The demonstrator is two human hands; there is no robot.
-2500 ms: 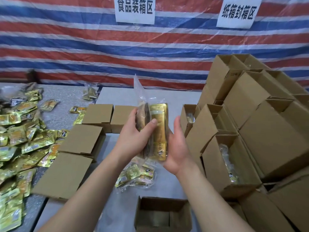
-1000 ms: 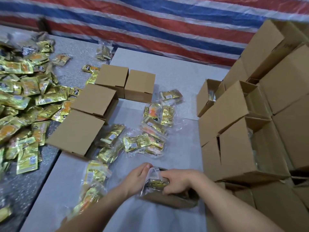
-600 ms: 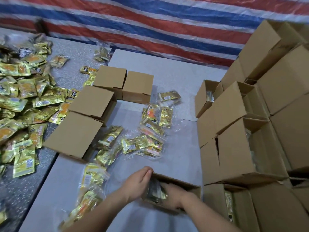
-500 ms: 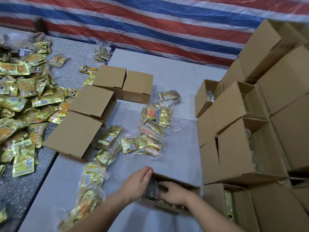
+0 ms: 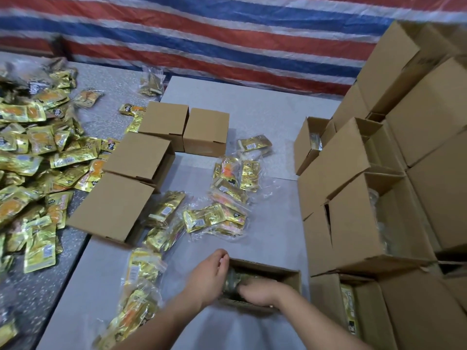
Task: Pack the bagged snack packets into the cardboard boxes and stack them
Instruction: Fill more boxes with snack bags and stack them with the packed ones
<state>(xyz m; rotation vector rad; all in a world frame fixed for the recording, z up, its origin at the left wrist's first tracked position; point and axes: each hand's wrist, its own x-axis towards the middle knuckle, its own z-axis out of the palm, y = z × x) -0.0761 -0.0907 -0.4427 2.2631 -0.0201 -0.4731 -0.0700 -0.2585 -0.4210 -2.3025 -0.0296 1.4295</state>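
Observation:
A small open cardboard box (image 5: 290, 272) stands on the grey table at the near edge. A clear bag of gold snack packets (image 5: 233, 280) lies inside it, mostly hidden by my hands. My left hand (image 5: 206, 276) is at the box's left wall, fingers curled over the rim against the bag. My right hand (image 5: 262, 291) reaches into the box and presses down on the bag; it is motion-blurred. More bagged packets (image 5: 214, 218) lie on the table beyond the box, and others (image 5: 141, 271) lie to its left.
Several closed small boxes (image 5: 113, 205) sit at the left-centre. A heap of loose gold packets (image 5: 30, 152) covers the speckled table on the left. Stacked open boxes (image 5: 366, 223) holding bags fill the right side. A striped tarp (image 5: 227, 34) hangs behind.
The bag I held upright in front of me has gone down into the near box. My right hand moved from the bag's side to on top of it, inside the box.

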